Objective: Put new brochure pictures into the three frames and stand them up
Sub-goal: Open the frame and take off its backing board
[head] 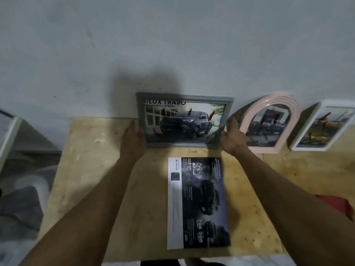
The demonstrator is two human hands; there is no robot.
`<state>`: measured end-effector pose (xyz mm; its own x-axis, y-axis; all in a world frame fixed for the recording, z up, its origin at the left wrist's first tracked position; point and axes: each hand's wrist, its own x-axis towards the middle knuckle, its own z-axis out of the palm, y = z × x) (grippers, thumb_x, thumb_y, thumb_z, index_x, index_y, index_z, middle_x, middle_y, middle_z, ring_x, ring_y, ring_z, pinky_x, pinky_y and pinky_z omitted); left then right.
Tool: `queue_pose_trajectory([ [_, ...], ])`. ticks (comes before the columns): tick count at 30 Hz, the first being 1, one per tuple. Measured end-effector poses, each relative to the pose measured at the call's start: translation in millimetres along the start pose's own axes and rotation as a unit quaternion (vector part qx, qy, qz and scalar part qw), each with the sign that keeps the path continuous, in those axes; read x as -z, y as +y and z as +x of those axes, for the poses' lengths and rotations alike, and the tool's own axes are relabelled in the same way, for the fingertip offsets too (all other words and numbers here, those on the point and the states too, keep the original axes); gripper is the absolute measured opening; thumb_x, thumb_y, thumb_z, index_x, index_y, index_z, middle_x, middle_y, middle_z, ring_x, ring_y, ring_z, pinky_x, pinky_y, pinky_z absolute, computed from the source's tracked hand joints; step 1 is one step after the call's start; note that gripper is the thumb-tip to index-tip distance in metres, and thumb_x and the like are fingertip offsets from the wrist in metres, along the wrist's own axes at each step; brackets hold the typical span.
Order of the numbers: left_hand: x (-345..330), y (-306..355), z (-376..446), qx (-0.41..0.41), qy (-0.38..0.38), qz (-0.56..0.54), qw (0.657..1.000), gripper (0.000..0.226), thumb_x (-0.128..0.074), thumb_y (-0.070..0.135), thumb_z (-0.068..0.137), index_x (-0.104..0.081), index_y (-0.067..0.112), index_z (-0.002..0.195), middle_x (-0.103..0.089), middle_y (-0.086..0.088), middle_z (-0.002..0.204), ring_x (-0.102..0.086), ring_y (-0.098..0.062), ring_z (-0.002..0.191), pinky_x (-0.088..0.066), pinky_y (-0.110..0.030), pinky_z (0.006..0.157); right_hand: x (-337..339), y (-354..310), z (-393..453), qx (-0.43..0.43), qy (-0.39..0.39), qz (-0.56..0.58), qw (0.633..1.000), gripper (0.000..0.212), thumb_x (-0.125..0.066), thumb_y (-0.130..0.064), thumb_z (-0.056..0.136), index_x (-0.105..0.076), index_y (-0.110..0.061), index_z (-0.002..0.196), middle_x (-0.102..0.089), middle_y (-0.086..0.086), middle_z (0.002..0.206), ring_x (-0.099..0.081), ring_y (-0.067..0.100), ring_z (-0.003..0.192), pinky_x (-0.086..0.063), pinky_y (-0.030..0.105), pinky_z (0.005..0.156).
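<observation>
A grey rectangular frame [184, 97] with a truck picture stands upright against the wall at the back of the wooden table [92, 169]. My left hand [132, 139] holds its left edge and my right hand [233, 138] holds its lower right corner. To the right stand a pink arched frame [278, 104] and a white frame [307, 146], each with a picture inside, both leaning at the wall. A dark brochure [197, 203] lies flat on the table between my forearms.
The grey wall [172, 45] rises right behind the frames. A white-edged box or panel [9, 135] sits off the table's left side, above grey cloth [21, 204]. Something red [334, 204] shows by my right forearm.
</observation>
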<state>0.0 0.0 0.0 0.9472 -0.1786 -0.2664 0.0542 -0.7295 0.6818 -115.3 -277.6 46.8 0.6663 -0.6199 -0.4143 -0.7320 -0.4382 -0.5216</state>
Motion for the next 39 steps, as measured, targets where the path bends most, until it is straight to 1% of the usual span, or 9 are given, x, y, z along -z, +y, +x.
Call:
queue_pose_trajectory([
  [5,-16,-5,21,-0.002,0.017,-0.028,0.999,0.034,-0.038,0.020,0.107,-0.049,0.007,0.136,-0.063,-0.022,0.124,-0.060,-0.042,0.108,-0.035,-0.030,0.075,-11,-8,24,-0.034,-0.028,0.049,0.998,0.057,-0.048,-0.004,0.095,-0.024,-0.013,0.147,-0.052,0.016,0.136,-0.051,0.037,0.122,-0.045,0.045,0.102],
  [11,-15,-1,15,0.026,0.040,-0.050,0.998,0.034,-0.036,0.021,0.108,-0.051,0.007,0.134,-0.063,-0.020,0.123,-0.059,-0.037,0.107,-0.031,-0.026,0.073,-14,-11,24,-0.055,-0.024,0.103,0.993,0.043,-0.046,0.000,0.094,-0.036,-0.013,0.134,-0.057,0.010,0.118,-0.057,0.024,0.096,-0.050,0.030,0.071],
  [15,-3,1,-4,0.022,0.089,-0.077,0.993,0.034,-0.035,0.022,0.108,-0.053,0.007,0.132,-0.063,-0.012,0.119,-0.058,-0.030,0.102,-0.033,-0.025,0.074,-11,-11,13,-0.009,-0.035,0.118,0.992,0.050,-0.042,-0.003,0.095,-0.036,-0.024,0.140,-0.063,0.005,0.114,-0.064,0.023,0.096,-0.055,0.042,0.086],
  [19,8,6,-30,0.068,0.127,-0.139,0.980,0.035,-0.035,0.026,0.108,-0.053,0.013,0.136,-0.062,-0.007,0.122,-0.058,-0.025,0.106,-0.046,-0.034,0.084,0,-10,-13,0.028,-0.039,0.159,0.986,0.050,-0.038,-0.004,0.101,-0.032,-0.019,0.149,-0.060,0.007,0.118,-0.062,0.010,0.082,-0.052,0.015,0.067],
  [21,9,13,-51,0.084,0.143,-0.188,0.968,0.035,-0.036,0.026,0.108,-0.055,0.014,0.135,-0.062,-0.006,0.120,-0.059,-0.027,0.108,-0.051,-0.036,0.085,8,-1,-29,0.044,-0.024,0.180,0.982,0.044,-0.039,-0.007,0.102,-0.037,-0.013,0.146,-0.059,0.009,0.119,-0.059,0.010,0.082,-0.050,0.019,0.072],
  [26,-4,46,-118,0.121,0.182,-0.277,0.936,0.033,-0.040,0.025,0.106,-0.059,0.008,0.126,-0.059,-0.006,0.110,-0.054,-0.016,0.087,-0.041,-0.019,0.059,44,53,-64,0.058,-0.008,0.228,0.972,0.028,-0.044,-0.016,0.102,-0.055,-0.011,0.128,-0.059,0.001,0.111,-0.053,0.018,0.097,-0.042,0.027,0.083],
  [33,-67,127,-248,0.170,0.193,-0.425,0.868,0.031,-0.047,0.034,0.103,-0.061,0.019,0.079,-0.061,0.003,0.081,-0.056,-0.014,0.071,-0.044,-0.028,0.065,122,176,-127,0.042,0.034,0.342,0.938,0.037,-0.051,-0.016,0.098,-0.057,-0.024,0.134,-0.063,-0.004,0.123,-0.061,0.017,0.106,-0.053,0.037,0.095],
  [36,-100,154,-298,0.184,0.143,-0.476,0.848,0.025,-0.052,0.034,0.100,-0.065,0.020,0.084,-0.065,0.003,0.085,-0.061,-0.013,0.073,-0.051,-0.028,0.065,155,225,-155,0.045,0.057,0.360,0.930,0.039,-0.048,-0.012,0.101,-0.053,-0.019,0.139,-0.056,-0.011,0.119,-0.055,0.010,0.100,-0.043,0.021,0.094],
  [39,-125,168,-334,0.203,0.082,-0.516,0.828,0.040,-0.043,0.053,0.102,-0.068,0.020,0.101,-0.067,0.000,0.093,-0.063,-0.017,0.074,-0.053,-0.031,0.063,179,264,-179,0.021,0.055,0.402,0.914,0.036,-0.045,-0.014,0.102,-0.060,-0.023,0.133,-0.062,-0.012,0.118,-0.060,0.010,0.099,-0.048,0.020,0.084],
])
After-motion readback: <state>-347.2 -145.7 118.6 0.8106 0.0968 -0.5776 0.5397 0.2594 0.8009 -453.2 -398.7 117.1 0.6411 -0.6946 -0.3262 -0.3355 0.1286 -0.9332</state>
